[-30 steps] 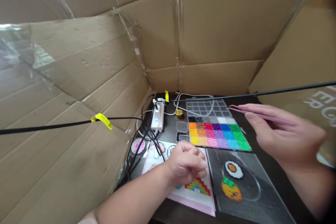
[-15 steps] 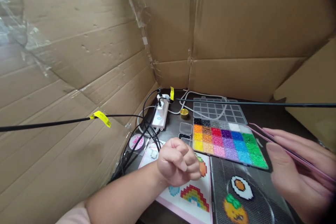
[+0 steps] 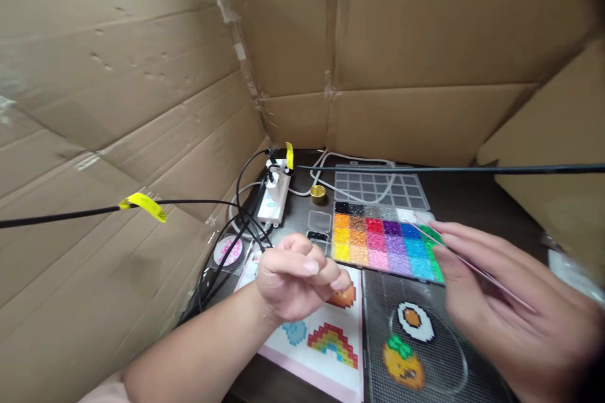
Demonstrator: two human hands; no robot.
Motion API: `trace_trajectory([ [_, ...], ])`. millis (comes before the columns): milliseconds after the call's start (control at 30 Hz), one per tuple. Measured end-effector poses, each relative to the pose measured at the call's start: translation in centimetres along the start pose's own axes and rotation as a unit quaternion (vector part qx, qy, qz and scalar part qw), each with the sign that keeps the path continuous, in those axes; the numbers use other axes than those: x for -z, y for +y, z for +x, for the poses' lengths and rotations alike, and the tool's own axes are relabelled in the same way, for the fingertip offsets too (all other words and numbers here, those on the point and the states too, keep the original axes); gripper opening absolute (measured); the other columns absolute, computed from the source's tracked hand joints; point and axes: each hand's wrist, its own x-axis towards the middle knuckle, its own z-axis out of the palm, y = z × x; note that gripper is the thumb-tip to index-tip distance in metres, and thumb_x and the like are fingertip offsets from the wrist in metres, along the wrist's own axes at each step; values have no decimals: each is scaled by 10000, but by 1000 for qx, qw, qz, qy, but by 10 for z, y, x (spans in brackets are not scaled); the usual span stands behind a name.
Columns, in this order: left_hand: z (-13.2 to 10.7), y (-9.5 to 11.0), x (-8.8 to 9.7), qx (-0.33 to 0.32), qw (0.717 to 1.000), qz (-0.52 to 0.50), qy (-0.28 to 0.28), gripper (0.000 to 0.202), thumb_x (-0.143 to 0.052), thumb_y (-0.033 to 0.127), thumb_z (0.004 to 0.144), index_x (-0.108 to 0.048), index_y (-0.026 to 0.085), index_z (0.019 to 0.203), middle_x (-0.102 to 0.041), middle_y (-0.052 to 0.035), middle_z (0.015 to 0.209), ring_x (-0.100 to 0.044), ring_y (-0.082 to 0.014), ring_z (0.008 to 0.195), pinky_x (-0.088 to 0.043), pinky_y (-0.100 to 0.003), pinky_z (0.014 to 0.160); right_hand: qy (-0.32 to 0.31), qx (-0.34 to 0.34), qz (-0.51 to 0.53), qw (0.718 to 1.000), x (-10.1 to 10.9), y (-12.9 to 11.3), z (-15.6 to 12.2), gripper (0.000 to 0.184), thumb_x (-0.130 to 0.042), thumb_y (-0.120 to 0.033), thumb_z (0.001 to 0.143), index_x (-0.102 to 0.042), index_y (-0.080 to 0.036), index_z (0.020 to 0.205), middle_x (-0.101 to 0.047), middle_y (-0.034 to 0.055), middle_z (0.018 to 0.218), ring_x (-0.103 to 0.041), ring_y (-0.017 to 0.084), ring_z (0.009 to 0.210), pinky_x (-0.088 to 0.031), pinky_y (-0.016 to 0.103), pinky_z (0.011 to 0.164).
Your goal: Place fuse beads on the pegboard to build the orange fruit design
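Observation:
My left hand (image 3: 302,277) is curled into a loose fist above a printed pattern sheet (image 3: 278,359). Its thumb rests over the bent fingers, and whatever lies inside, if anything, is hidden. Pink tweezers (image 3: 477,269) are pinched in my right hand (image 3: 515,308), their tips slightly apart over the white beads (image 3: 409,216) in the divided bead box (image 3: 363,263). Whether the tips touch a bead is too small to tell. Below, a clear pegboard (image 3: 378,302) carries a fried-egg bead design (image 3: 428,327) and an orange carrot-like one (image 3: 401,362) with green leaves.
A small gold tin (image 3: 318,194) and a little clear case (image 3: 318,236) with black beads sit left of the box. Behind lies its transparent lid (image 3: 416,187). Black cables (image 3: 243,217) run from a power strip (image 3: 274,201); one cable crosses above the lid. Cardboard walls (image 3: 435,50) enclose the table.
My right hand has brought the tweezers left, from the box's right edge to over the white beads. My left fist has turned slightly. The whole view has shifted, so things appear further left.

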Motion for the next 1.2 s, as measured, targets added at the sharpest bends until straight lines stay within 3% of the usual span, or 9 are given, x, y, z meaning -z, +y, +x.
trace_trajectory([
  [100,-1,2,-2,2,1000,-3,12,515,-588,37,649,-119,174,487,-65,69,458,-128,-87,461,-287,-310,603,-30,25,20,999,-8,6,0,271,-717,-34,754,-732,-194,971,-751,81,1039,-725,194,890,-598,332,841],
  [167,-1,3,-4,-2,1000,-8,17,506,-577,31,654,-125,175,481,-63,70,456,-122,-87,458,-294,-307,598,-53,-5,47,997,-13,11,-1,205,-692,-62,791,-738,-194,942,-753,77,1031,-727,193,907,-599,337,859],
  [267,-2,4,-5,-6,1000,-24,18,479,-550,23,662,-137,181,479,-63,70,455,-107,-90,455,-292,-306,581,-87,-96,73,989,-21,14,-1,122,-664,-154,840,-753,-203,908,-770,58,950,-737,194,872,-610,344,851],
  [400,-3,4,-7,2,999,-50,8,455,-510,15,671,-130,193,496,-60,68,459,-75,-95,453,-248,-301,542,-129,-256,111,952,-32,11,1,127,-670,-264,834,-762,-201,895,-781,58,907,-750,214,820,-631,341,772],
  [567,-5,4,-7,22,997,-79,-5,450,-489,9,696,-125,200,513,-43,66,474,-38,-96,453,-183,-291,504,-189,-336,158,909,-43,5,5,147,-685,-289,789,-762,-182,854,-781,78,856,-748,226,773,-628,343,710],
  [733,-6,6,-6,43,994,-99,-21,471,-510,78,789,-131,195,535,-32,62,500,-31,-89,448,-122,-261,462,-235,-347,179,890,-48,5,7,139,-670,-289,788,-762,-191,824,-781,72,858,-746,224,795,-617,348,749],
  [900,-6,5,-3,59,992,-112,-26,520,-515,248,879,-144,189,521,-52,57,493,-44,-85,442,-85,-248,448,-256,-336,214,881,-54,6,7,119,-679,-275,779,-766,-208,825,-783,55,898,-747,209,834,-612,341,802],
  [1200,-4,2,-4,75,991,-107,-25,549,-490,323,898,-116,194,517,-20,59,487,-33,-90,445,-72,-264,463,-275,-355,224,865,-61,8,3,114,-672,-266,779,-757,-196,808,-783,59,837,-748,198,769,-607,306,702],
])
